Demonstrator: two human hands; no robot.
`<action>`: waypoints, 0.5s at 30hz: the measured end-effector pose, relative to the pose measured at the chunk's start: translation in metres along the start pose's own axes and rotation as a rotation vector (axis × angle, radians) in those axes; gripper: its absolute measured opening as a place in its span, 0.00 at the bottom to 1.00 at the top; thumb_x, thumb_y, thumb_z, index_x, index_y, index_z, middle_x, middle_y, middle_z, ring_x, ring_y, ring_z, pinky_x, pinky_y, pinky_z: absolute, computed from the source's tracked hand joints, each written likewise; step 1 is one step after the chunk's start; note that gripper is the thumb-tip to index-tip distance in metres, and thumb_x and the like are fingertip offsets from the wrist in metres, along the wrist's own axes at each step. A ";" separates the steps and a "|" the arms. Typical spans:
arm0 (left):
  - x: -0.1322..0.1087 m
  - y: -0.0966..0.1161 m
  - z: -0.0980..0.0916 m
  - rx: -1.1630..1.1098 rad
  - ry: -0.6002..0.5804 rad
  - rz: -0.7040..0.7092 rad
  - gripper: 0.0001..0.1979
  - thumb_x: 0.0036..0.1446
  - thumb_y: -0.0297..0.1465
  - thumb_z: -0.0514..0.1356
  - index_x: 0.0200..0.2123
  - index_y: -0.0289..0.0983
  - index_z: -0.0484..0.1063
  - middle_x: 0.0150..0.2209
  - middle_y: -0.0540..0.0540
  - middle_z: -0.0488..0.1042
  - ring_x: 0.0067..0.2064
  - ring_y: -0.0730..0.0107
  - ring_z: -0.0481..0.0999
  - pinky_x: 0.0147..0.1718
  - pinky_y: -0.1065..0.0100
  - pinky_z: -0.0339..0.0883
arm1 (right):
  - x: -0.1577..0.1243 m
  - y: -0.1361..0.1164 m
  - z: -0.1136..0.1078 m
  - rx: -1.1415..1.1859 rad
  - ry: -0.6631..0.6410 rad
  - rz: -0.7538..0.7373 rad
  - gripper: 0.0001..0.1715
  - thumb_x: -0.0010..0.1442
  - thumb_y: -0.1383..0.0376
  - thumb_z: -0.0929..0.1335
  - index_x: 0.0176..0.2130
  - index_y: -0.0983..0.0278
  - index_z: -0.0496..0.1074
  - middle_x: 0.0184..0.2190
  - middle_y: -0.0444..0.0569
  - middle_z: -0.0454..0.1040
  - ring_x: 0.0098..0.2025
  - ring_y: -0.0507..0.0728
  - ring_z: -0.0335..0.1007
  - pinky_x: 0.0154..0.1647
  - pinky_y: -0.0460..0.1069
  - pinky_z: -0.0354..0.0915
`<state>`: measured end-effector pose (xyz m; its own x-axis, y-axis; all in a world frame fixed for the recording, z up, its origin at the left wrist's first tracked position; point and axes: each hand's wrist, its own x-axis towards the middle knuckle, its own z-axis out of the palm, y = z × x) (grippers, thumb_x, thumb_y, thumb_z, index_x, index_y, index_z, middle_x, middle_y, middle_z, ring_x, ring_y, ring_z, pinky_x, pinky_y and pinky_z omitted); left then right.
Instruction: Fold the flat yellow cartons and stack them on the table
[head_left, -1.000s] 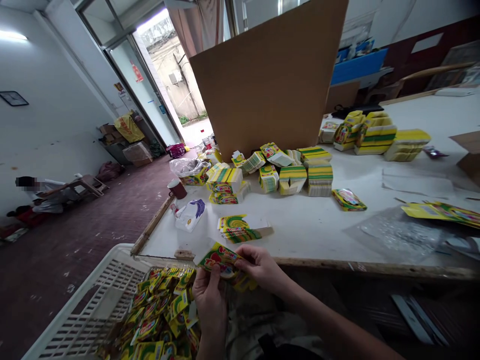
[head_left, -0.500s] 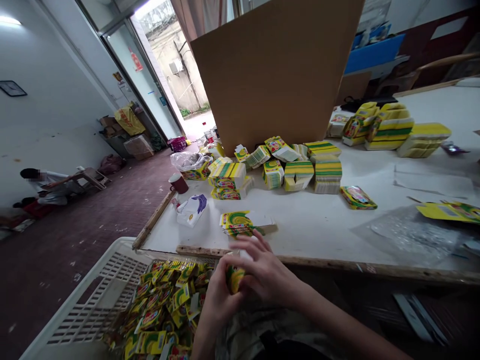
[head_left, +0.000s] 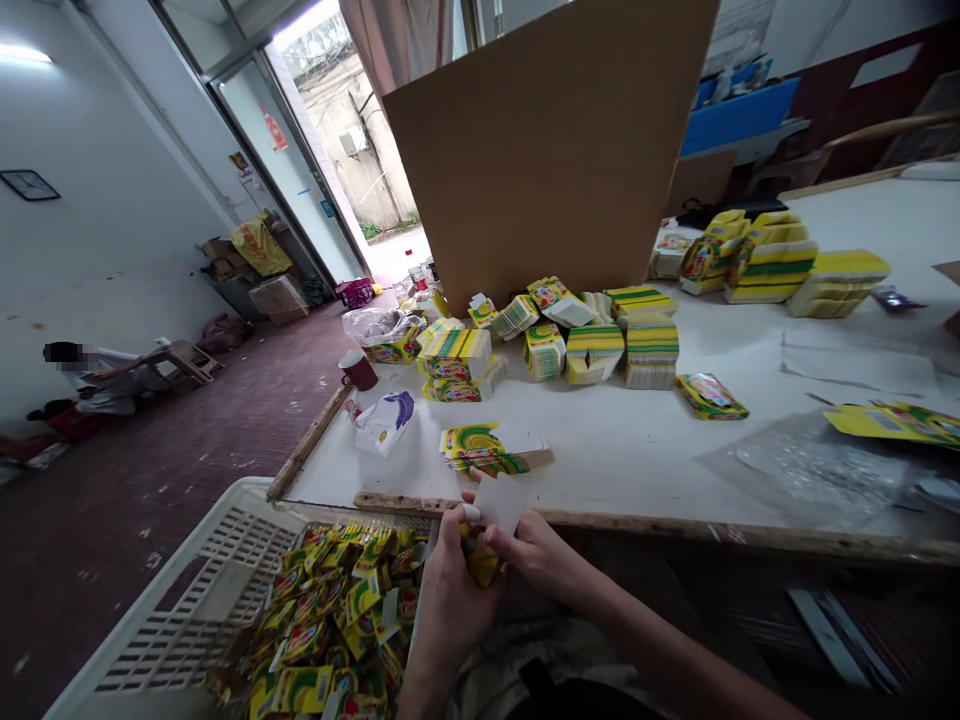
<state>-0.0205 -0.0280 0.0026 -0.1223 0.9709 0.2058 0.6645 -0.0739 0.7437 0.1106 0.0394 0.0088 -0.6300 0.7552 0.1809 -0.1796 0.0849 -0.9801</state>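
Note:
Between both hands, just in front of the table's wooden edge, is a small yellow cardboard box (head_left: 484,568) with a white flap (head_left: 501,502) standing up. My left hand (head_left: 455,590) is wrapped round the box's left side, and something white covers a fingertip. My right hand (head_left: 536,555) grips the box from the right, its thumb on the front by the flap; some fingers are hidden behind. A small stack of flattened yellow-green cartons (head_left: 487,447) lies on the table just beyond the hands.
At lower left, a white plastic basket (head_left: 187,580) holds many yellow boxes (head_left: 330,610). Bundled carton stacks (head_left: 651,350) line the table before a large cardboard sheet (head_left: 540,150). A mug (head_left: 358,370) and a tissue pack (head_left: 384,420) stand left; clear plastic (head_left: 817,465) lies right. A person (head_left: 97,375) sits far left.
My right hand has come down from over the box to its right side, and the fingers have closed in. The white flap now shows plainly. The view has shifted slightly.

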 end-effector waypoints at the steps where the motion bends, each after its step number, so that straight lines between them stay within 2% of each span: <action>1: 0.001 -0.001 0.001 -0.018 -0.007 -0.014 0.27 0.49 0.29 0.60 0.51 0.40 0.53 0.46 0.41 0.71 0.44 0.58 0.74 0.41 0.59 0.70 | -0.002 0.000 0.000 -0.086 -0.036 -0.060 0.36 0.59 0.53 0.66 0.63 0.61 0.59 0.61 0.56 0.63 0.62 0.65 0.58 0.64 0.61 0.52; 4: 0.002 -0.006 0.005 -0.017 0.090 -0.010 0.33 0.49 0.31 0.60 0.55 0.37 0.46 0.50 0.35 0.67 0.50 0.55 0.72 0.44 0.55 0.69 | -0.006 0.004 0.000 -0.311 -0.094 -0.188 0.31 0.62 0.69 0.61 0.63 0.58 0.57 0.65 0.52 0.57 0.66 0.60 0.51 0.66 0.58 0.50; 6: 0.003 -0.010 0.006 0.033 0.129 -0.003 0.34 0.50 0.31 0.60 0.57 0.36 0.46 0.53 0.33 0.63 0.54 0.53 0.68 0.49 0.52 0.66 | -0.006 0.008 -0.003 -0.393 -0.016 -0.207 0.30 0.62 0.74 0.57 0.61 0.58 0.61 0.65 0.53 0.57 0.66 0.59 0.52 0.65 0.57 0.52; 8: 0.004 -0.013 0.002 0.064 0.092 -0.018 0.32 0.49 0.30 0.60 0.56 0.35 0.50 0.52 0.34 0.64 0.54 0.54 0.68 0.52 0.51 0.64 | -0.005 0.011 -0.008 -0.454 0.037 -0.205 0.31 0.62 0.74 0.57 0.62 0.60 0.60 0.66 0.56 0.54 0.66 0.60 0.51 0.65 0.58 0.52; 11: 0.007 -0.015 -0.011 0.051 0.017 -0.045 0.28 0.48 0.31 0.62 0.53 0.36 0.58 0.50 0.38 0.68 0.52 0.55 0.70 0.51 0.52 0.64 | -0.003 0.009 -0.019 -0.564 -0.087 -0.193 0.34 0.61 0.72 0.62 0.64 0.60 0.55 0.68 0.58 0.44 0.67 0.63 0.47 0.64 0.58 0.53; 13: 0.007 -0.014 -0.019 0.028 -0.035 -0.066 0.29 0.47 0.32 0.64 0.52 0.36 0.60 0.49 0.39 0.70 0.50 0.56 0.71 0.50 0.54 0.65 | -0.004 0.004 -0.028 -0.615 -0.177 -0.156 0.31 0.60 0.72 0.65 0.61 0.60 0.62 0.68 0.58 0.45 0.66 0.64 0.49 0.63 0.57 0.56; 15: 0.007 -0.012 -0.025 -0.017 -0.083 -0.082 0.28 0.46 0.33 0.65 0.51 0.37 0.61 0.47 0.41 0.72 0.48 0.57 0.73 0.48 0.57 0.67 | -0.004 -0.003 -0.036 -0.626 -0.245 -0.115 0.22 0.59 0.70 0.66 0.54 0.60 0.71 0.66 0.57 0.52 0.66 0.64 0.52 0.62 0.57 0.57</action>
<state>-0.0479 -0.0262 0.0106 -0.1133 0.9894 0.0909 0.6418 0.0030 0.7668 0.1409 0.0600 0.0077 -0.7994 0.5561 0.2273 0.1690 0.5712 -0.8032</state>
